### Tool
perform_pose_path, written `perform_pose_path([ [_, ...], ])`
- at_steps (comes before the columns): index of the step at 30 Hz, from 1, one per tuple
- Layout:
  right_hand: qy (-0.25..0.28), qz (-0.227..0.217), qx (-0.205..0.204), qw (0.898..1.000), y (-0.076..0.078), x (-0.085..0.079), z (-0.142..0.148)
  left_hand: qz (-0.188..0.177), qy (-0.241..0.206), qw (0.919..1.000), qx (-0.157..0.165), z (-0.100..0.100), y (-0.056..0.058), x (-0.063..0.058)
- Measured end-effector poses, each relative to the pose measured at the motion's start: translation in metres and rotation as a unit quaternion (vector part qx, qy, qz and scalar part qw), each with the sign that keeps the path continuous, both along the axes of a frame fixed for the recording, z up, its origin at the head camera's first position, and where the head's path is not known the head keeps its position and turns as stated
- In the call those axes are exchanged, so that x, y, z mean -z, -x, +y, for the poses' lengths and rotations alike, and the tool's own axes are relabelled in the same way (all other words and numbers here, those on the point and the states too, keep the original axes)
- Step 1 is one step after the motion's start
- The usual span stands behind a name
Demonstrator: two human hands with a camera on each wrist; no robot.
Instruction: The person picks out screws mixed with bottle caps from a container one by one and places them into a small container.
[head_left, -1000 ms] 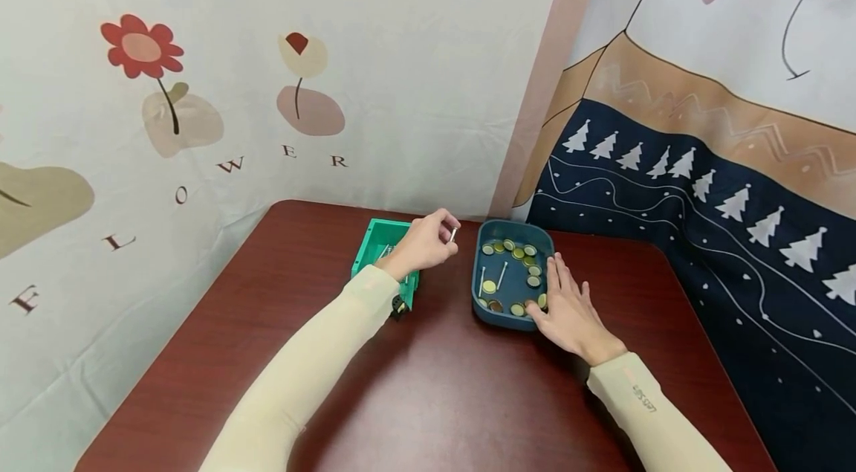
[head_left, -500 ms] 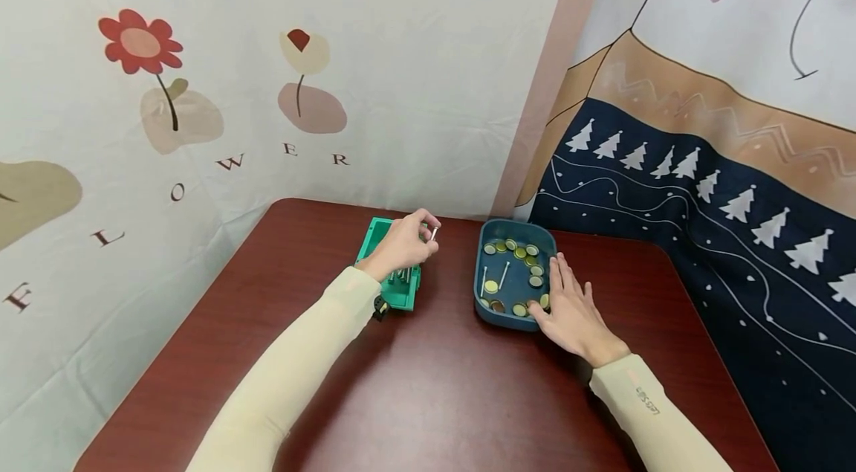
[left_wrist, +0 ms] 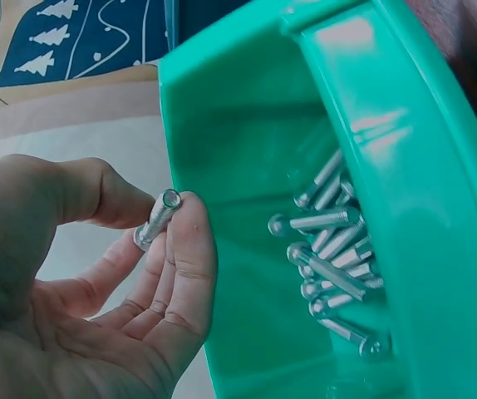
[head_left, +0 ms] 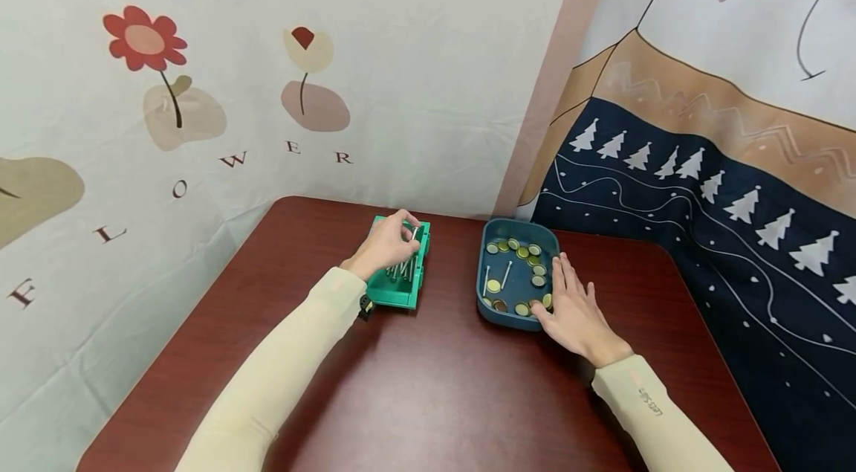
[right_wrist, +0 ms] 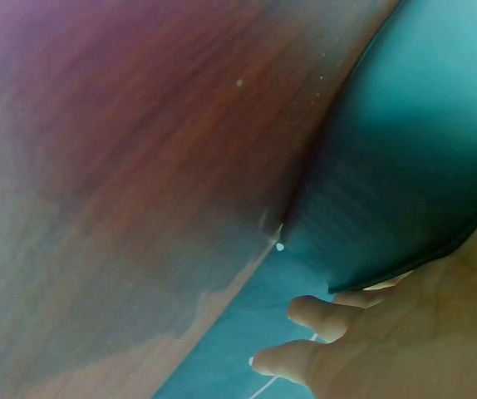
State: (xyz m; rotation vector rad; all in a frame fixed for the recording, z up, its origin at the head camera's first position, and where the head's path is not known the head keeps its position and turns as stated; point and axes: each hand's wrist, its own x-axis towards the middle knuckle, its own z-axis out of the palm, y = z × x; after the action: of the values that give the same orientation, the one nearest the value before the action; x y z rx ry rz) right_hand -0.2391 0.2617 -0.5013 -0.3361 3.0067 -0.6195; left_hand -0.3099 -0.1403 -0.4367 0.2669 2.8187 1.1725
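Observation:
In the head view my left hand [head_left: 383,244] is over the green bin [head_left: 393,299] at the left. Its thumb and fingers pinch a silver bolt [left_wrist: 159,218], seen nearly end-on in the left wrist view. Several similar bolts [left_wrist: 331,270] lie heaped inside that bin. My right hand [head_left: 576,317] rests with fingers extended along the right side of a dark blue tray [head_left: 513,320], the thumb reaching over its rim. Two bolts [head_left: 506,275] and several round gold-coloured caps [head_left: 493,285] lie in the tray.
Both containers stand on a reddish-brown table [head_left: 428,390], with a strip of tabletop between them. Behind it hangs a pale printed cloth [head_left: 414,85]. A dark blue tree-patterned cloth [head_left: 702,234] hangs at the right.
My left hand has moved left with the bolt, from the gap between the containers to over the green bin. The right hand has stayed on the tray.

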Motion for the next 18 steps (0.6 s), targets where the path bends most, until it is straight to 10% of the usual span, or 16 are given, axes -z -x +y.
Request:
perform_pose_path([
  [18,0.002,-0.002,-0.001,1.0,-0.0018,-0.0021,0.0,-0.02,0.097,0.9951,-0.01,-0.009,0.0035,0.0028],
])
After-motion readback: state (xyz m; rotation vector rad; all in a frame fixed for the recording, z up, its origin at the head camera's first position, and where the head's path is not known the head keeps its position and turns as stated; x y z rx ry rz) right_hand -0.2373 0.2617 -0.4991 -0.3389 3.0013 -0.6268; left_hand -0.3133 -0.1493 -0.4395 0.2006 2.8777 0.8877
